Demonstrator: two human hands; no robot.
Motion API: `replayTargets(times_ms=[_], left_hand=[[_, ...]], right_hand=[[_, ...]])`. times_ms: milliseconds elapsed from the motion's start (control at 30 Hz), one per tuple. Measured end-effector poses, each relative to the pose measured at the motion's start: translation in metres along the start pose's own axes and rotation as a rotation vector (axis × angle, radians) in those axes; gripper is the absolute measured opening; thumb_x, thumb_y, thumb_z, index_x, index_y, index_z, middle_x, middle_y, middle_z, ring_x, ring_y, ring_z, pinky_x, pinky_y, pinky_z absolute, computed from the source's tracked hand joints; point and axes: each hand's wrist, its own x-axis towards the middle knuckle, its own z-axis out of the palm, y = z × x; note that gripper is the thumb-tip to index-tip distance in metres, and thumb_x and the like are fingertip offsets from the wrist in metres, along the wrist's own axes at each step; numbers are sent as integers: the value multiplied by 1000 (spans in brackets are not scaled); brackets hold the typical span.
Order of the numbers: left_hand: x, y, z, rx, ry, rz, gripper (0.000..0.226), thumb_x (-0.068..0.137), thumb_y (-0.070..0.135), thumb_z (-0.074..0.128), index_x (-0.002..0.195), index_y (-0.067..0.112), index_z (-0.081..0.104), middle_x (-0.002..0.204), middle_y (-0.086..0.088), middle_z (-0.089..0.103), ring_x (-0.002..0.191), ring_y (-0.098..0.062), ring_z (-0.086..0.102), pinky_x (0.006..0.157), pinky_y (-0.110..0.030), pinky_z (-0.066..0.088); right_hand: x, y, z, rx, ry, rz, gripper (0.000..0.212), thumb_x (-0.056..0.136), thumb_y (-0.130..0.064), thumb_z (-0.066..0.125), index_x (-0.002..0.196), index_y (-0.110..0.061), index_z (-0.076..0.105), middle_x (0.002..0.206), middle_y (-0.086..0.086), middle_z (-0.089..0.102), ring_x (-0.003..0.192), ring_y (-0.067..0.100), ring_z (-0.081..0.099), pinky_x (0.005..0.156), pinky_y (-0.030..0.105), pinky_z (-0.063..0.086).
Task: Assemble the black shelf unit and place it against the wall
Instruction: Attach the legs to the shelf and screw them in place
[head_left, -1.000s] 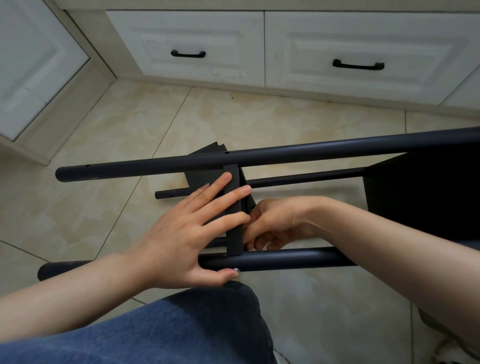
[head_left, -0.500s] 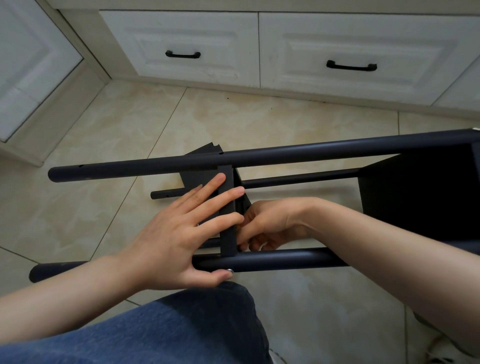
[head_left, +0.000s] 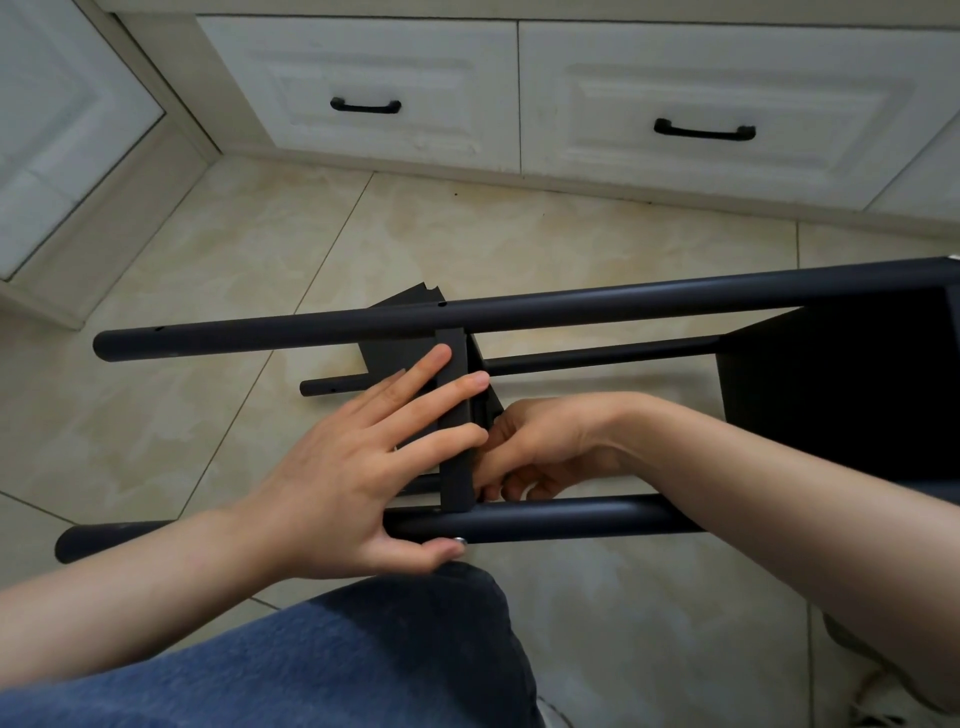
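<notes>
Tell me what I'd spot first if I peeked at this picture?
Two bare hands meet in the middle: the left hand lies flat and spread on a narrow black shelf panel, while the right hand curls in behind it. The panel stands between two long black round metal poles lying sideways over the beige tiled floor. Behind are white drawers with black handles.

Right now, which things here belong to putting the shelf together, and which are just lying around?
In the job:
left hand, fingers flat on the shelf panel
right hand, behind that panel
upper pole
lower pole
mounted panel at the right

Just around:
white drawers
black handles
floor tiles
</notes>
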Motion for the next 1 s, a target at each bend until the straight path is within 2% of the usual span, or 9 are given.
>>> replayTargets(times_ms=[267,433,667,800,1000], left_hand=[[1,0,1,-3,3,-3,76,80,69,64,142,26,49,167,0,23,156,-29,14,115,-46,33],[1,0,0,-5,2,-5,75,80,68,64,140,25,51,167,0,24,156,-29,13,115,-44,32],[1,0,0,4,5,-4,76,81,69,62,141,25,52,167,1,23,156,-29,13,115,-44,32],[1,0,0,13,4,-4,75,81,70,61,140,25,52,167,2,22,156,-28,12,118,-39,28],[1,0,1,10,4,-1,75,81,70,62,141,26,50,167,2,22,156,-28,12,115,-42,30]], right_hand=[[4,-1,5,-3,23,-24,4,91,-11,65,90,-10,69,74,1,66,67,11,58,67,24,46],[-1,0,-2,0,-11,-19,7,91,-18,70,86,-13,73,78,1,68,69,10,60,68,23,47],[4,0,4,26,13,-28,14,89,-7,65,78,-14,70,70,1,66,64,11,58,64,22,46],[0,-1,-1,12,-15,-21,18,90,-15,69,73,-18,74,73,0,68,64,9,60,64,21,48],[4,-1,4,19,6,-20,11,90,-10,65,82,-13,70,71,0,67,66,12,60,66,23,49]])
